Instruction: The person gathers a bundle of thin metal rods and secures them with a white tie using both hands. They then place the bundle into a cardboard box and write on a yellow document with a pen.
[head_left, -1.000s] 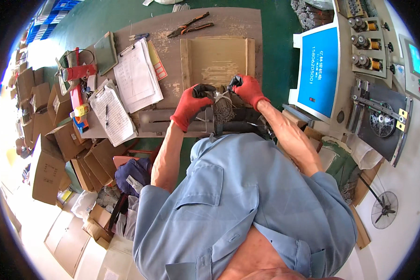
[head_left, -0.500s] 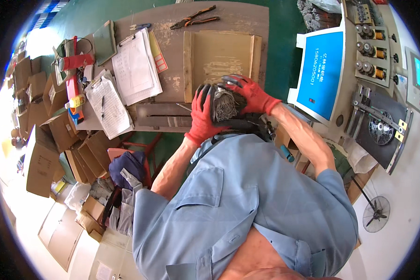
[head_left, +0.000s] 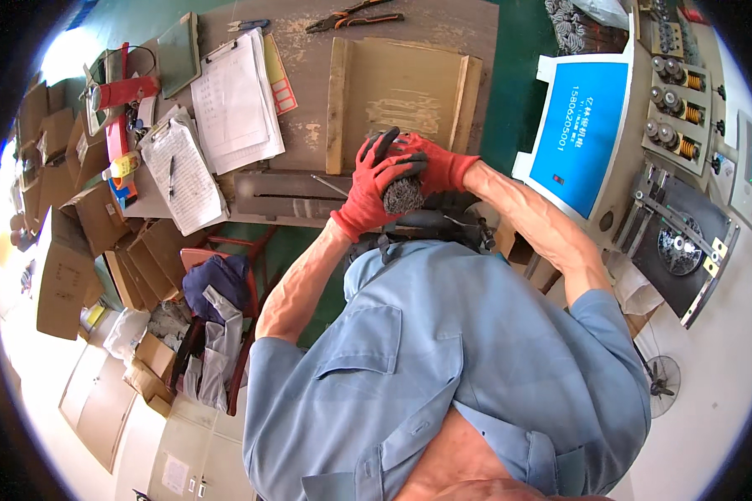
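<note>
At the near edge of the workbench, I grip a tight bundle of thin grey metal wires or springs (head_left: 403,197), its rough end toward me. My left hand (head_left: 365,190), in a red glove with dark fingertips, wraps the bundle's left side. From the right, my right hand (head_left: 444,169), gloved alike, closes round the far side, partly behind the left fingers. Most of the bundle is hidden by the gloves. Just beyond lies a shallow wooden tray (head_left: 397,88) with raised side strips. A thin metal rod (head_left: 329,184) pokes out beside my left hand.
Pliers (head_left: 355,18) lie at the bench's far side. Clipboards with papers (head_left: 236,104) and a red cylinder (head_left: 125,92) sit left. Cardboard boxes (head_left: 63,263) and a red chair (head_left: 259,250) stand below left. A machine with a blue panel (head_left: 581,138) is at right.
My hands have come closer together round the bundle, and the left fingers now overlap the right hand. Less of the bundle shows. The view has shifted slightly.
</note>
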The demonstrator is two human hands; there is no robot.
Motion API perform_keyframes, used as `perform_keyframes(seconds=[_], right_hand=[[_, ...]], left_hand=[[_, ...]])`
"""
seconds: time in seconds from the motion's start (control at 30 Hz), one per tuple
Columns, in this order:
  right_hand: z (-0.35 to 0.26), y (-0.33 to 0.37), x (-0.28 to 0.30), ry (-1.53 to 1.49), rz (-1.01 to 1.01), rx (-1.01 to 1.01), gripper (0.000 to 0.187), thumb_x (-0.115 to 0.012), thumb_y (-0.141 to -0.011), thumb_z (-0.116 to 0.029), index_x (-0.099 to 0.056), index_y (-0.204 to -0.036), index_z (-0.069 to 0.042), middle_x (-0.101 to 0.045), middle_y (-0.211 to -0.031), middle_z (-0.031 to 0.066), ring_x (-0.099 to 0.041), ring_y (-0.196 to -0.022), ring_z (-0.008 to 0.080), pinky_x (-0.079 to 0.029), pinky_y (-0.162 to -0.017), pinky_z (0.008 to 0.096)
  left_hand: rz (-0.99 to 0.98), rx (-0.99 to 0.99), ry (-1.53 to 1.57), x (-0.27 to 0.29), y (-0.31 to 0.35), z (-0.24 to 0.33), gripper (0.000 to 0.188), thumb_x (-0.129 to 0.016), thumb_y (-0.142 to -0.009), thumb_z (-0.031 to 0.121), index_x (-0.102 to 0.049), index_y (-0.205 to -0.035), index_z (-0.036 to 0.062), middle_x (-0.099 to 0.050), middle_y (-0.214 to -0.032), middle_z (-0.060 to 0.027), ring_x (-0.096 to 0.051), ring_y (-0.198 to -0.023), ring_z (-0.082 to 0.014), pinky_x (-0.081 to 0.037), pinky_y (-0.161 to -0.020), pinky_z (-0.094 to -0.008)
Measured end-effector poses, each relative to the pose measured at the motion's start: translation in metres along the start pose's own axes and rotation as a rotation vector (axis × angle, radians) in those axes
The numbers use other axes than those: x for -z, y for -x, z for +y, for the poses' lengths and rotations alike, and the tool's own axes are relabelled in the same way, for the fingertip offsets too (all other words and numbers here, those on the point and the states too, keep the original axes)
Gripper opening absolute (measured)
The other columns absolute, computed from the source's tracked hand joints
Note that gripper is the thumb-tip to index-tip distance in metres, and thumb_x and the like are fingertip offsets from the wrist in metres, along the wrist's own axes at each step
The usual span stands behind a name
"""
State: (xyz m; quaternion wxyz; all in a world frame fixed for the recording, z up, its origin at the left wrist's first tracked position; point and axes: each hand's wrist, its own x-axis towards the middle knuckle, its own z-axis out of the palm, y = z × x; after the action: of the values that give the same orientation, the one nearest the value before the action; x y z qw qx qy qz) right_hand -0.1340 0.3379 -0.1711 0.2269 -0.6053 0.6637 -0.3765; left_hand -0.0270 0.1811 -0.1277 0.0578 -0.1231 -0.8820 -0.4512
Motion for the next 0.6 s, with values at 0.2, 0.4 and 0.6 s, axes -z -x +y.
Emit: perform_keyframes(seconds=[0.2,0.4,0.6], right_hand=[[0.013,-0.005,-0.006,-0.170,-0.064,0.011,0.083,-0.077,-0.045,-0.023,-0.053,-0.124,-0.016,-0.051,-0.130,0.0103,-0.043,-0.125,0.0309,-0.037,-0.100,0.0476],[0.003,0.002,-0.001,-0.162,-0.089,-0.111,0.068,-0.075,-0.052,-0.019,-0.055,-0.117,-0.012,-0.053,-0.123,0.0114,-0.045,-0.121,0.0321,-0.032,-0.104,0.0452],[-0.006,0.004,-0.011,-0.168,0.096,-0.166,0.065,-0.075,-0.057,-0.020,-0.055,-0.117,-0.009,-0.055,-0.121,0.0124,-0.050,-0.115,0.0313,-0.035,-0.102,0.0450]], left_hand=[[-0.146,0.050,0.117,0.016,-0.012,0.007,0.059,-0.080,-0.057,0.024,-0.060,-0.112,0.0160,-0.062,-0.114,-0.0017,-0.038,-0.130,-0.0339,-0.020,-0.110,-0.0551],[-0.028,0.021,0.080,0.005,-0.006,0.007,0.056,-0.080,-0.056,0.024,-0.061,-0.107,0.0147,-0.062,-0.110,-0.0032,-0.045,-0.121,-0.0343,-0.023,-0.109,-0.0563],[0.259,0.152,-0.061,-0.020,0.018,0.014,0.058,-0.082,-0.054,0.029,-0.060,-0.104,0.0134,-0.062,-0.108,-0.0046,-0.048,-0.113,-0.0347,-0.025,-0.107,-0.0581]])
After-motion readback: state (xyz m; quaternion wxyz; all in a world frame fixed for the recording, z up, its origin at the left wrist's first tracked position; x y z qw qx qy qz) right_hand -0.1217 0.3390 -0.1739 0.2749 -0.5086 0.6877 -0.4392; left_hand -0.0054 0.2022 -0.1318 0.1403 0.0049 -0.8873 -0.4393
